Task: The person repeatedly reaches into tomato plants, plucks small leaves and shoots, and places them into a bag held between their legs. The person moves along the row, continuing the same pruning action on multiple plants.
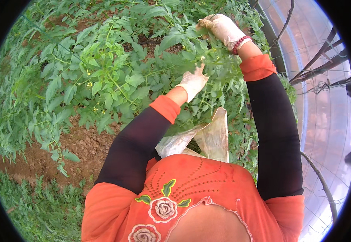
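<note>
Tomato plants [112,75] with yellow flowers [89,84] fill the view before me. My left hand [193,83], in a pale thin glove, reaches into the leaves with a finger extended upward. A small pale thing [203,58] shows at that fingertip, too blurred to name. Farther out and to the right, my right hand [222,28] has a soiled glove and bent fingers among the foliage. Blurred leaves lie just below its fingers; whether it grips a stem is hidden. A whitish sack [213,139] stands with its mouth spread in front of my body.
Clear plastic sheeting [317,121] rises at the right, with wires and dark branch-like poles [317,68] along it. Bare brown soil [84,145] runs between the plant rows at left. A thin green string [53,39] crosses the upper left foliage.
</note>
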`<state>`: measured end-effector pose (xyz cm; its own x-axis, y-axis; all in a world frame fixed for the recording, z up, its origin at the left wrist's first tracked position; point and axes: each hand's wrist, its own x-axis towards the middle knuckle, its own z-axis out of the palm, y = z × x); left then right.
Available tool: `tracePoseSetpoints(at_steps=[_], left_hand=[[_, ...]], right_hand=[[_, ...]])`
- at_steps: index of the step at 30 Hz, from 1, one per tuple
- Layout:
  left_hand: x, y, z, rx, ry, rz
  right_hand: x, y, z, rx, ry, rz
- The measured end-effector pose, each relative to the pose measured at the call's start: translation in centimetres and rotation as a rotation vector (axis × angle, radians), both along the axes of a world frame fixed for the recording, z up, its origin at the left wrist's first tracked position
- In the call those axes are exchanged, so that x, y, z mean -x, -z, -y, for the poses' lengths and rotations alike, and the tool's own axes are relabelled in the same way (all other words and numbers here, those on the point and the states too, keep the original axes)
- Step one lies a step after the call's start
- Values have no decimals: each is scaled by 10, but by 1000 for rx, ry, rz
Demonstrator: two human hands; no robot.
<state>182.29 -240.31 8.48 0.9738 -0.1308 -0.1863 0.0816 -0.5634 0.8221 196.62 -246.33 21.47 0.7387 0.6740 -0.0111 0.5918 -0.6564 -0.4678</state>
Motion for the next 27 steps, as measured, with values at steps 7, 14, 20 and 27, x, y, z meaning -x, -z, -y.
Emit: tracePoseSetpoints(at_steps=[7,14,20,27], left_hand=[[15,5,28,261,-95,-7],[11,51,76,857,-332,214],[-8,44,71,2387,-203,-522],[-16,17,29,1647,-633,-126]], right_hand=[[6,7,30,-72,105,-272],[54,-12,22,-20,294,-391],[122,-18,11,-151,458,-527],[125,-19,46,-50,496,-407]])
